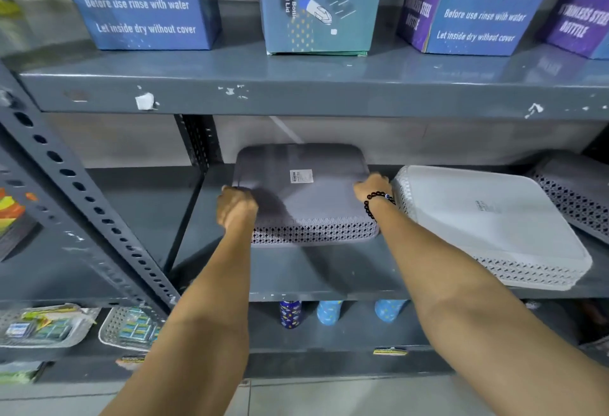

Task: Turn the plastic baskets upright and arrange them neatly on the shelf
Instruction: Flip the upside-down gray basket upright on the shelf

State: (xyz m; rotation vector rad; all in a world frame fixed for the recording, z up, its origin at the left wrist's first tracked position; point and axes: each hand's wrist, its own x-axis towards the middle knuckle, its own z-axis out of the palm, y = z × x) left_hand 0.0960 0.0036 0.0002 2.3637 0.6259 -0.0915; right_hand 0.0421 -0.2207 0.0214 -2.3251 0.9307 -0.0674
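We had our left hand (pixel 236 206) and right hand (pixel 371 189) clamped on opposite sides of the grey plastic basket (pixel 304 193), lying upside down on the middle shelf (pixel 329 279) beside an overturned white basket (pixel 491 224). It looked light and fairly stiff, its smooth base perhaps slippery, so the perforated side walls seemed the surest hold for flipping.

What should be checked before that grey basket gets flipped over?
1. Left hand gripping the grey basket edge: ok.
2. Right hand gripping the opposite edge: ok.
3. Basket upright: not ok, bottom up.
4. Headroom under the upper shelf for turning: cannot tell.
5. Gap to the white basket: not ok, very close.
6. Bare shelf in front: ok.
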